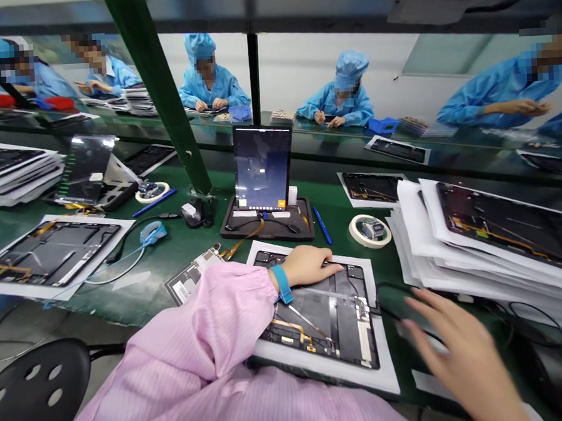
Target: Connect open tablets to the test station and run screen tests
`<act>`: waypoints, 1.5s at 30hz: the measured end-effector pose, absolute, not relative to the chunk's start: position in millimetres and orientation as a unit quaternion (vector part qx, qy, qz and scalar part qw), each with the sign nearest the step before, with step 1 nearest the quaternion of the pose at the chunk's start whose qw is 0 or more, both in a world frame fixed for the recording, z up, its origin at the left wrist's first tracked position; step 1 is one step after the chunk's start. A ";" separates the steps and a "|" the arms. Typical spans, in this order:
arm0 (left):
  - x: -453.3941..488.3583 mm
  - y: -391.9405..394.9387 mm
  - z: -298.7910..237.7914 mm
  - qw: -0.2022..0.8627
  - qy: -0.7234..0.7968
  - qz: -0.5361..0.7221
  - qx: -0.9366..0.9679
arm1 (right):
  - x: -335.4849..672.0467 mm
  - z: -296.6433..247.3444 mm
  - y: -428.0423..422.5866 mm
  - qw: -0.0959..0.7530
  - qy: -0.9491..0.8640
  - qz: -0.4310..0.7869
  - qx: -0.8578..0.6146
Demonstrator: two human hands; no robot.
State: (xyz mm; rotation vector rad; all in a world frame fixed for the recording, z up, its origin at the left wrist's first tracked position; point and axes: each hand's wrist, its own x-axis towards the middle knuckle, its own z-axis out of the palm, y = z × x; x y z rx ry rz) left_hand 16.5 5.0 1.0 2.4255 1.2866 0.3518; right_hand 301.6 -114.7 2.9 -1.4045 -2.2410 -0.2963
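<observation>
A: Where is the open tablet casing [350,329]?
B: On a white sheet [388,371], right in front of the person, on the green surface [142,302].
A: And the hands?
B: Apart. The left hand [307,265] lies palm down over the casing's upper part, fingers toward the right; I can't tell whether it grips anything. A blue strap [281,283] circles that wrist, just past the pink sleeve [225,314].
A: The other one?
B: The right hand [462,342] is off to the casing's right, blurred, with its fingers spread. A black cable [389,311] runs from the casing's right edge toward it; whether they touch, I can't tell.
A: What stands behind the casing?
B: A lit screen [262,161], upright in a black tray [235,233]. A blue pen [322,225] lies just right of the tray, and a tape roll [355,233] beyond that.
A: Further right?
B: A tall stack of white sheets [417,253] with another casing [512,217] on top.
</observation>
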 end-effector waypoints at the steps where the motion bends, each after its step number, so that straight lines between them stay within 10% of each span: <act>1: 16.4 4.6 0.8 0.182 0.455 0.124 0.863 | 285.1 5.7 -108.1 0.204 -0.848 -0.109 -0.477; 26: 14.2 2.3 -2.5 0.185 0.445 0.160 0.862 | 280.4 50.7 -46.2 0.022 -0.909 0.118 -0.399; 40: -141.6 45.7 57.3 0.106 0.731 0.296 0.606 | 141.1 36.7 81.1 0.201 -0.784 0.126 -0.574; 45: -184.0 76.8 21.9 0.139 0.733 0.274 0.607 | 169.7 84.8 23.3 0.379 -0.682 0.407 -0.476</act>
